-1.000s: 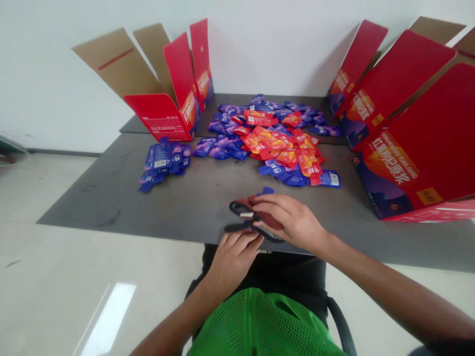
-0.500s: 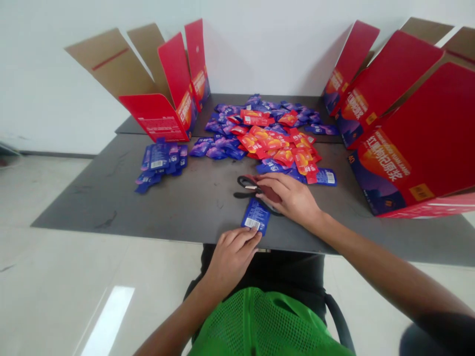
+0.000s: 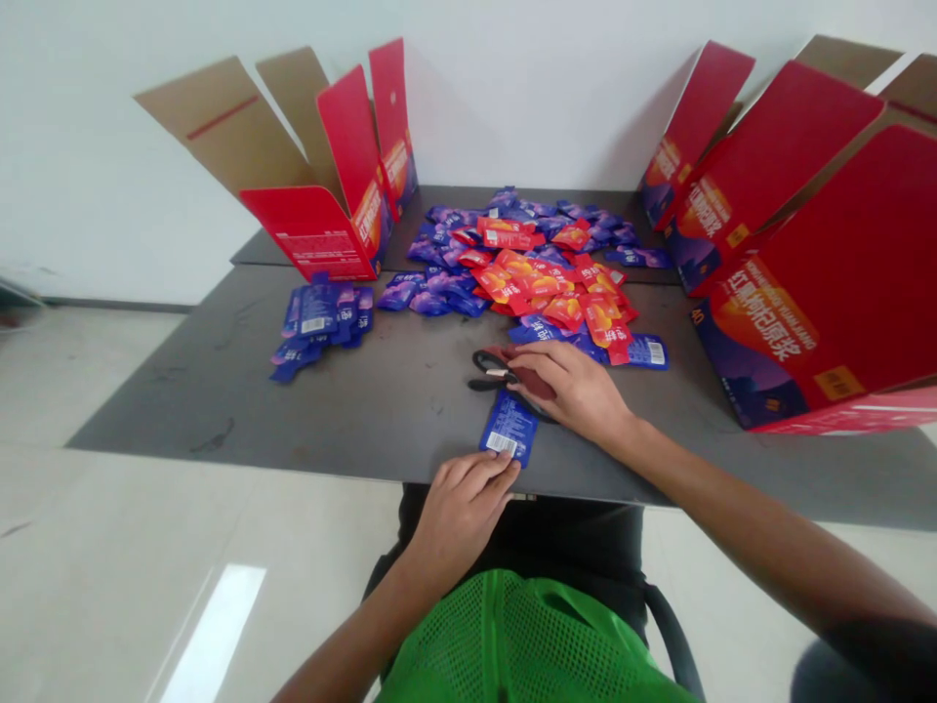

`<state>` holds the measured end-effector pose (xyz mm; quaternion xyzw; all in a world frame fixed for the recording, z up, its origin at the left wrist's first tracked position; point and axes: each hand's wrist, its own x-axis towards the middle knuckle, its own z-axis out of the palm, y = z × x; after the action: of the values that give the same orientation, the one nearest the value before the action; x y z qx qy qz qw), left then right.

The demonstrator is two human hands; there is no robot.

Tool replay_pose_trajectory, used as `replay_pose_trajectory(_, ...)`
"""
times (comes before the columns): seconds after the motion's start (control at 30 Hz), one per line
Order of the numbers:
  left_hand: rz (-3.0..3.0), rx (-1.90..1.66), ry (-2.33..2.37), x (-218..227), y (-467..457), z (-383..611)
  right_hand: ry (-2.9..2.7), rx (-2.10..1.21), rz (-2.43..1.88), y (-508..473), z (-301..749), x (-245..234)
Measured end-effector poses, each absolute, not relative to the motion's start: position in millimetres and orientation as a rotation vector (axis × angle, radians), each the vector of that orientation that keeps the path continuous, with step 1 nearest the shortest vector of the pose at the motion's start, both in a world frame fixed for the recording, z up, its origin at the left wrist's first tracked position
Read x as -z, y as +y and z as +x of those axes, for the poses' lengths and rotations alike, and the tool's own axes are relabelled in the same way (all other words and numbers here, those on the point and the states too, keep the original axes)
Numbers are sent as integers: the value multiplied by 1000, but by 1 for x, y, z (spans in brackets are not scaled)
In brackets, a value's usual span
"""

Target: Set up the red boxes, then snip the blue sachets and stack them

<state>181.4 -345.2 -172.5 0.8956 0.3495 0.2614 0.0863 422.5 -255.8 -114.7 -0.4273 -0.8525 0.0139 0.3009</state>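
Note:
A blue sachet (image 3: 508,428) with white print and a barcode lies flat near the table's front edge. The fingertips of my left hand (image 3: 463,506) are closed together on its lower edge; the thumb is hidden. My right hand (image 3: 582,391) has its fingers curled over a maroon and black object (image 3: 492,371) with a black loop at its left end. Its kind is not clear to me. That object lies over the top end of the sachet. Just behind my right hand is a pile of red sachets (image 3: 546,283) and blue sachets (image 3: 439,291).
Several blue sachets (image 3: 316,320) form a small stack on the left of the grey table (image 3: 366,410). An open red carton (image 3: 307,229) stands behind that stack. Larger red cartons (image 3: 797,293) with raised flaps line the right side. A wall closes off the back.
The whole view has shifted slightly to the right. Both hands, the sachet and the black-looped object keep the same places relative to one another.

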Motion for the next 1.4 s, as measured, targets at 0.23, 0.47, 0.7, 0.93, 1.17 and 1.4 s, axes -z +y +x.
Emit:
replay_pose_trajectory(0.23,2645,-772,1053,171,-346,183,-2331,-218,-1005,-284,406,132)
replay_pose_trajectory(0.47,2642,-842,1036,175,-345,183,-2231,4,-1128,-249,428,114)
replay_pose_trajectory(0.7,2642,-826,1059,174,-345,183,-2371,-213,-965,-286,402,133)
replay_pose_trajectory(0.93,2635,-811,1057,176,-345,181,-2229,20,-1150,-240,435,122)
replay_pose_trajectory(1.17,2631,-797,1061,175,-345,182,-2342,-223,-958,-303,399,127)
replay_pose_trajectory(1.4,2648,-795,1029,179,-344,180,-2288,-24,-1117,-237,433,136)
